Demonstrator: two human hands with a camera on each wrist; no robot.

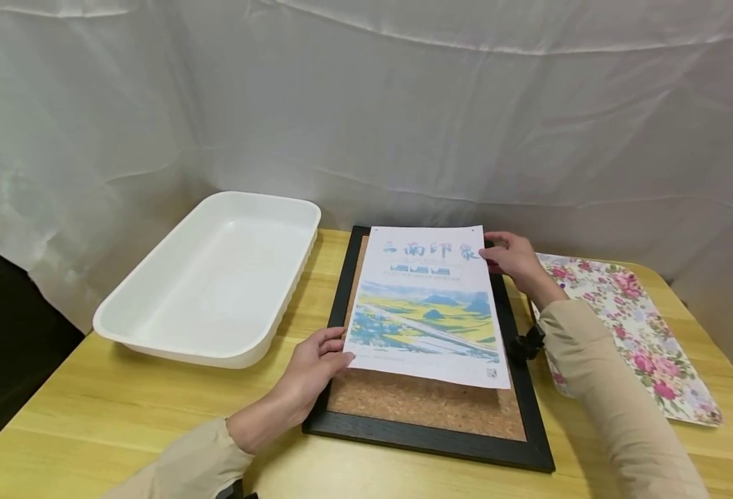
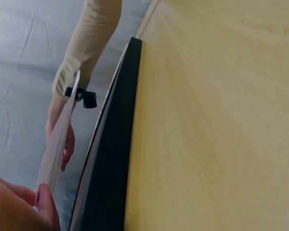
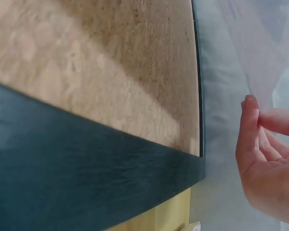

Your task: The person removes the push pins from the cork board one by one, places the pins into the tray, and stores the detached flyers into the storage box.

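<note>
A printed sheet of paper [image 1: 428, 305] with blue lettering and a yellow-green landscape is held over a cork board [image 1: 428, 405] with a black frame. My left hand [image 1: 313, 367] pinches the sheet by its lower left edge, thumb on top. Near the upper right corner, my right hand [image 1: 516, 263] pinches the other side. The left wrist view shows the paper [image 2: 58, 144] edge-on, raised above the frame [image 2: 113, 144]. In the right wrist view, thumb and fingertips of the right hand [image 3: 267, 149] meet on the paper's edge, and a shadow falls across the cork [image 3: 111, 62].
To the left on the wooden table [image 1: 173, 409] stands a deep white plastic tray [image 1: 216, 277]. A flower-patterned board [image 1: 641, 339] lies at the right, partly behind the right forearm. A pale grey curtain [image 1: 403, 118] hangs along the back.
</note>
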